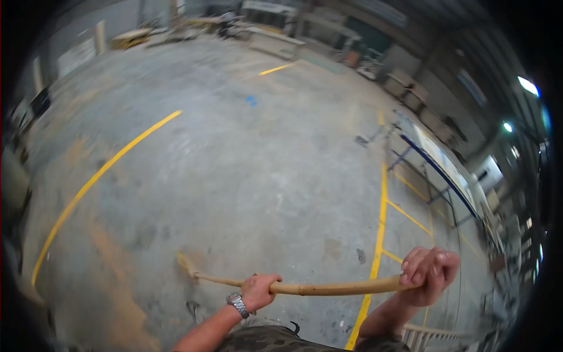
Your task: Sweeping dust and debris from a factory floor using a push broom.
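Observation:
A long broom with a pale bamboo-like handle lies across the view in front of me. Its yellowish head is blurred and rests at the floor to the left. Partway along the handle, my left hand is wrapped round it, with a metal watch on that wrist. My right hand grips the handle's upper end, fingers curled, held higher and to the right.
Orange-brown dust streaks the grey concrete floor. Yellow lines mark it on both sides. A blue-edged table stands at the right. Small blue scraps lie farther off. Crates and equipment line the far wall.

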`<state>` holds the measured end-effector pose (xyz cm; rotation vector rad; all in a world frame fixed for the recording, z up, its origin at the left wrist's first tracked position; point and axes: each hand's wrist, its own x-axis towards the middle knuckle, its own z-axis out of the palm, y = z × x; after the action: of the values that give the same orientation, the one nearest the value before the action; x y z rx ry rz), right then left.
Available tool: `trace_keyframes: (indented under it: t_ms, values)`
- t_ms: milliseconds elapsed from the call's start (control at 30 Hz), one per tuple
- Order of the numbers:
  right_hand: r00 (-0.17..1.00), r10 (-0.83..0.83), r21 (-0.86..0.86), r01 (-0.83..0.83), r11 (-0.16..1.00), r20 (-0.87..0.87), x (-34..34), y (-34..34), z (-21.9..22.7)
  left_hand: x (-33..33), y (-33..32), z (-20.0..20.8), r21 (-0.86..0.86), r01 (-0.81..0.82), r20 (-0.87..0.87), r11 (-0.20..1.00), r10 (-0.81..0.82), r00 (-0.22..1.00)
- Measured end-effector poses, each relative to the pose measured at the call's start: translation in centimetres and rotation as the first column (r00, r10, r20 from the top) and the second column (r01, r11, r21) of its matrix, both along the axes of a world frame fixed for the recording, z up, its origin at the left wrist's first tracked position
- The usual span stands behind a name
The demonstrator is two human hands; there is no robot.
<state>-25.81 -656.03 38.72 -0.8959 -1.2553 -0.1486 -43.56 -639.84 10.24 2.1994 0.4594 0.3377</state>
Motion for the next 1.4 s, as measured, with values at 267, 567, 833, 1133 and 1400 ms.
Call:
trace_keyframes:
  t_ms: [267, 567, 833, 1133, 1400]
  values:
    - [0.881, 0.171, -0.388, 0.015, 0.922, 0.44, -11.3, 7.0, 1.8, 0.7, 8.2, -8.1, -0.134, 0.118, 0.245, 0.984, -0.082, 0.966]
    - [0.856, 0.515, -0.289, -0.503, 0.814, -0.042, -13.6, 15.0, -5.5, -17.6, 14.2, -9.5, -0.041, -0.141, -0.014, 0.989, 0.14, 0.99]
    - [0.82, 0.067, -0.604, -0.471, 0.643, -0.569, -21.0, 21.2, -20.0, -34.1, 19.7, -17.2, 0.126, -0.384, -0.489, 0.915, 0.394, 0.778]
    - [0.985, -0.172, -0.335, 0.156, 0.929, -0.018, -15.0, 23.2, -8.0, -27.3, 21.0, -3.5, -0.041, -0.442, -0.12, 0.896, 0.435, 0.893]
    - [0.742, 0.594, -0.235, -0.545, 0.805, 0.312, -20.9, 32.9, -4.9, -23.8, 25.8, -6.7, -0.113, -0.524, 0.039, 0.844, 0.53, 0.847]
